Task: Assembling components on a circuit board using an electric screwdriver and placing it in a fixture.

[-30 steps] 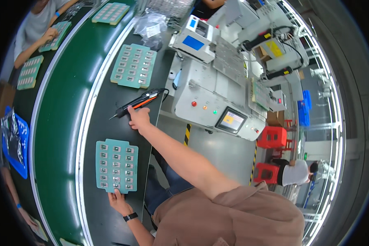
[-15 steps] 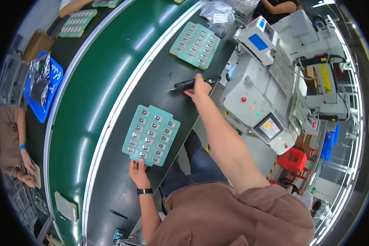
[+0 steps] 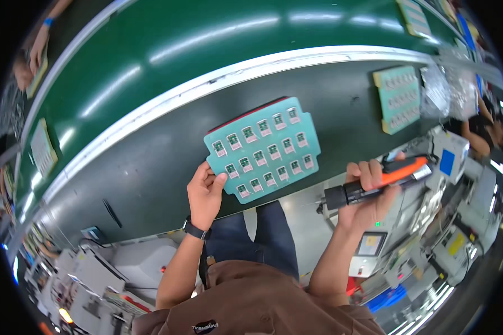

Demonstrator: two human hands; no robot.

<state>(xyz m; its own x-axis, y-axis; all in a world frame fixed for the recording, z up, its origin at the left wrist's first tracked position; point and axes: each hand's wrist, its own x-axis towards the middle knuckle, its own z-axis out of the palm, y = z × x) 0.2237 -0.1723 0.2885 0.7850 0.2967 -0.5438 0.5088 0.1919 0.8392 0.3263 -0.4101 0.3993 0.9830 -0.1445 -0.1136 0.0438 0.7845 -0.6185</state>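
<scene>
My left hand (image 3: 205, 192) grips the near left corner of a teal tray (image 3: 312, 125), thumb on top and fingers beneath. Rows of small green-and-silver circuit boards (image 3: 259, 158) sit in the tray. It is tilted, and a reddish edge shows along its far side. My right hand (image 3: 366, 201) is wrapped round a black-and-orange electric screwdriver (image 3: 403, 172), held in the air to the right of the tray. Its thin bit points left toward the tray, apart from it.
A second loaded tray (image 3: 397, 100) lies on the dark bench (image 3: 151, 162) at the right, beside clear plastic bags (image 3: 435, 92). Beyond the bench runs a green conveyor (image 3: 207, 50). Black tweezers (image 3: 112, 213) lie at the left. A co-worker's hands (image 3: 31, 64) show far left.
My view has swung round to the right. The screwdriver has come off the bench side toward me, now raised in my right hand. My left hand has lifted and tilted the tray.
</scene>
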